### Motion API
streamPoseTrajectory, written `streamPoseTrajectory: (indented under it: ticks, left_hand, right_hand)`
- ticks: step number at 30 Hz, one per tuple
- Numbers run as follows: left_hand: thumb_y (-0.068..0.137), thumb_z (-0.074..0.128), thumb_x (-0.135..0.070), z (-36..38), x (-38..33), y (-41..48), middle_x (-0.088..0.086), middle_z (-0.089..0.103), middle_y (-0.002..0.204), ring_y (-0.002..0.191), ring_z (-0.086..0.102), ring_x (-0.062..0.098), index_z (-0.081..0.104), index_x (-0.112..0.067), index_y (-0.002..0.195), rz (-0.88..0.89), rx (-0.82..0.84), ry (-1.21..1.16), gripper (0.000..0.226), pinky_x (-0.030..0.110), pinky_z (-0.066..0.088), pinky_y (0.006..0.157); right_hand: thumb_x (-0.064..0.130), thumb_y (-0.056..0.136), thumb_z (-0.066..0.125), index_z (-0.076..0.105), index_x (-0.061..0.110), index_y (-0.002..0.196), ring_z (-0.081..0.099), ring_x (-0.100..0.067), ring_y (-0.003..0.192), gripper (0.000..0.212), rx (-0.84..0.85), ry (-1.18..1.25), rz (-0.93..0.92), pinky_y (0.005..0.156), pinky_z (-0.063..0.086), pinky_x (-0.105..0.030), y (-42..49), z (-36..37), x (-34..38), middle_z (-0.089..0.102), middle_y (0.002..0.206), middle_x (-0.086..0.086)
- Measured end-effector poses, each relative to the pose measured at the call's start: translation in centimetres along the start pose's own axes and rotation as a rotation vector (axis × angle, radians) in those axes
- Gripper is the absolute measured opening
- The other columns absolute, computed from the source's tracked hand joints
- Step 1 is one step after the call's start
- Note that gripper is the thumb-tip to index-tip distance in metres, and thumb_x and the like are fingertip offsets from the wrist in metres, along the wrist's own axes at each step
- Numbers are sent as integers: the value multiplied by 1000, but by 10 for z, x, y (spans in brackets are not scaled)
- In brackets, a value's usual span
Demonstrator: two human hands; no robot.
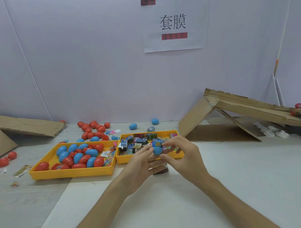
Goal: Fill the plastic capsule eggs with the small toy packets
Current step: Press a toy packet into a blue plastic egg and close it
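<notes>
above the packet tray (124,159) the left hand (140,161) is pinching a blue capsule half (157,151) and the right hand (182,153) is pinching a toy packet (157,143) into it, its protruding top probably risking a jammed closure.

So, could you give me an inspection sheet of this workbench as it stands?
Surface: white table, greyer on its left part.
Job's things: left yellow tray holds red and blue capsule eggs; right yellow tray holds toy packets.
Clutter: loose red eggs, wrappers, cardboard ramp at right, folded cardboard at left.
Hands: left hand and right hand together hold a blue capsule egg, a packet poking out.
Cables: nothing seen.
Surroundings: pale wall panels, paper sign.
</notes>
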State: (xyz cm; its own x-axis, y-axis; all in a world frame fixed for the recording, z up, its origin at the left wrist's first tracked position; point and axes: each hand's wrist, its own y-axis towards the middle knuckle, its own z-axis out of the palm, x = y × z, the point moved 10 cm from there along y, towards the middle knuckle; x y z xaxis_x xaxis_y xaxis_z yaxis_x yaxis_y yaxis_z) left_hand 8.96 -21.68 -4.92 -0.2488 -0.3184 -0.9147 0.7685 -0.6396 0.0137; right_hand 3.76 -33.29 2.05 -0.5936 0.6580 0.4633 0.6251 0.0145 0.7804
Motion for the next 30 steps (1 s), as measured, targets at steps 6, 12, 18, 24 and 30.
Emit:
streamPoseTrajectory:
  ticks: [6, 12, 18, 24, 30]
  left_hand:
    - [98, 56, -33, 4, 6, 0, 10, 63, 139, 124, 62, 32, 48, -13, 144, -40, 40, 34, 51, 48, 47, 108]
    - [102, 43, -50, 7, 8, 1, 5, 64, 138, 123, 64, 23, 62, -25, 136, -69, 54, 44, 46, 45, 45, 107]
    - [97, 50, -48, 2, 8, 2, 4, 65, 137, 121, 65, 26, 50, -16, 143, -11, 12, 88, 56, 44, 50, 103]
    - [94, 51, -52, 1, 12, 4, 9, 67, 133, 121, 65, 26, 52, -15, 140, -34, 13, 72, 59, 39, 54, 96]
    - [98, 46, -53, 1, 15, 5, 9, 65, 135, 124, 63, 27, 51, -18, 142, -42, 34, 98, 57, 42, 51, 102]
  right_hand:
    - [21, 77, 86, 72, 20, 104, 63, 0, 87, 31, -37, -29, -11, 79, 40, -5, -1, -3, 2, 69, 101, 11]
    - [17, 77, 85, 76, 17, 106, 63, -1, 93, 30, -92, -69, -29, 85, 51, -21, -3, -7, 4, 75, 99, 9]
    - [7, 74, 87, 78, 15, 103, 64, -6, 94, 31, -104, -60, -59, 87, 52, -24, -4, -6, 3, 76, 97, 7]
    - [6, 75, 86, 80, 14, 97, 65, -6, 95, 25, -118, -56, -46, 87, 52, -22, -4, -7, 3, 76, 97, 6]
    - [3, 75, 86, 81, 12, 96, 64, -4, 93, 24, -128, -53, -45, 87, 49, -14, -4, -8, 8, 76, 94, 4]
